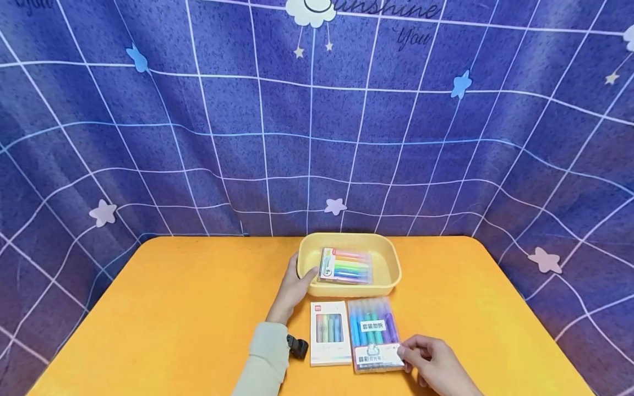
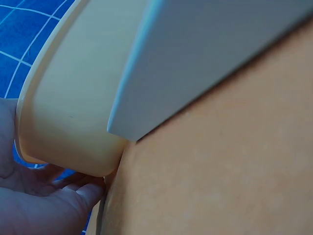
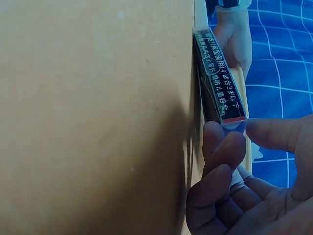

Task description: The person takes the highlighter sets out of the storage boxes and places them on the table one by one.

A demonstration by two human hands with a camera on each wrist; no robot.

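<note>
A pale yellow plastic basin [image 1: 388, 258] stands at the back of the table with a clear pack of highlighters [image 1: 351, 267] lying in it. My left hand [image 1: 293, 283] grips the basin's left side, thumb over the rim and fingers outside. In front of the basin lies a white box of pens [image 1: 329, 357] with a window. Beside it is a clear pack of blue, green and purple markers [image 1: 376, 330]. My right hand [image 1: 436, 360] pinches this pack's lower right corner between thumb and fingers; in the right wrist view the pack's printed end [image 3: 220, 78] looks slightly raised.
The orange table [image 1: 198, 308] reaches to both sides, its far edge against a blue curtain [image 1: 277, 165] with a grid and stars. A dark wrist camera [image 1: 298, 347] on my left arm sits close to the white box.
</note>
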